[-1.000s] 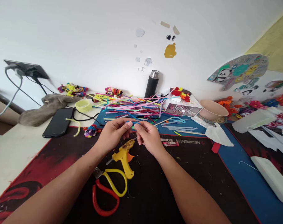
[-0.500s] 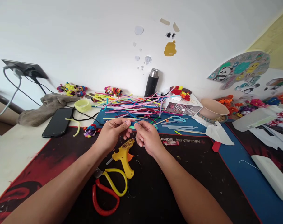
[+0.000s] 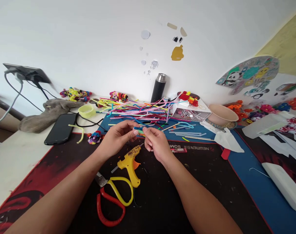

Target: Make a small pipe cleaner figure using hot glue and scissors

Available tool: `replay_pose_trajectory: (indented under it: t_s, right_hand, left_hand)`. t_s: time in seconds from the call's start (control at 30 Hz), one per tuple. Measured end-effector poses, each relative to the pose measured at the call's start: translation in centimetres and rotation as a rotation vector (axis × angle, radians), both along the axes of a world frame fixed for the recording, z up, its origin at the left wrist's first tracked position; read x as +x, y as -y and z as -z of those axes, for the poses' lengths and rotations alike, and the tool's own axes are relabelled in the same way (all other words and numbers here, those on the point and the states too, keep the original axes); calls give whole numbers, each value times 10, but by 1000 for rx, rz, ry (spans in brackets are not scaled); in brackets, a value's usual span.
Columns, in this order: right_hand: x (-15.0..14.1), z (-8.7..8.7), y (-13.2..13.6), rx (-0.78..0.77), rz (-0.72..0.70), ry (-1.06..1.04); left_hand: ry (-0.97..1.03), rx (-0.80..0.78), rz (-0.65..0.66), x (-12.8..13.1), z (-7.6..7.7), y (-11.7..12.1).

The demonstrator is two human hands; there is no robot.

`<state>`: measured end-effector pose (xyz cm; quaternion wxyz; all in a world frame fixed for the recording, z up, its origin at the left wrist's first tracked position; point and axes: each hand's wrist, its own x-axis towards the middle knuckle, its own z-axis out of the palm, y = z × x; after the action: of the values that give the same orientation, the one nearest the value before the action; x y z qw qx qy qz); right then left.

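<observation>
You pinch blue-and-green piece [image 3: 139, 128], apparently pipe cleaner, between left hand [image 3: 118, 136] and right hand [image 3: 156, 141], thumbs closed against bent fingers, above desk mat's [image 3: 201, 172] far edge. Thumbs sit slightly wider apart than moment ago: likely grip adjustment.

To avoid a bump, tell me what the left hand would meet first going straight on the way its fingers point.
Past the small blue-and-green piece it pinches, the left hand would probably meet the fingers of the right hand first; depth is hard to judge.
</observation>
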<state>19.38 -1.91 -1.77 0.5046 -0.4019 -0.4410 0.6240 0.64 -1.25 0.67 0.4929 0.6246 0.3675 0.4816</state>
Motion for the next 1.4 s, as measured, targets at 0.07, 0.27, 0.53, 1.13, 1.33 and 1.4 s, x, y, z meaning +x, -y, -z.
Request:
replay_pose_trajectory:
  t_s: [0.07, 0.27, 0.53, 1.13, 1.33, 1.4]
  right_hand:
    - [-1, 0, 1, 1, -11, 7]
    - [0, -3, 3, -12, -31, -3]
    - [-3, -1, 3, -5, -44, -8]
    - [8, -3, -2, 139, -14, 79]
    - [0, 0, 7, 276, 29, 226]
    - [-1, -1, 8, 289, 48, 260]
  left_hand:
    - [-6, -4, -12, 0, 0, 0]
    - [17, -16, -69, 4, -1, 3]
    - [22, -29, -110, 6, -3, 8]
    - [103, -92, -166, 1, 1, -1]
    - [137, -173, -118, 5, -1, 1]
    - [154, -198, -103, 6, -1, 1]
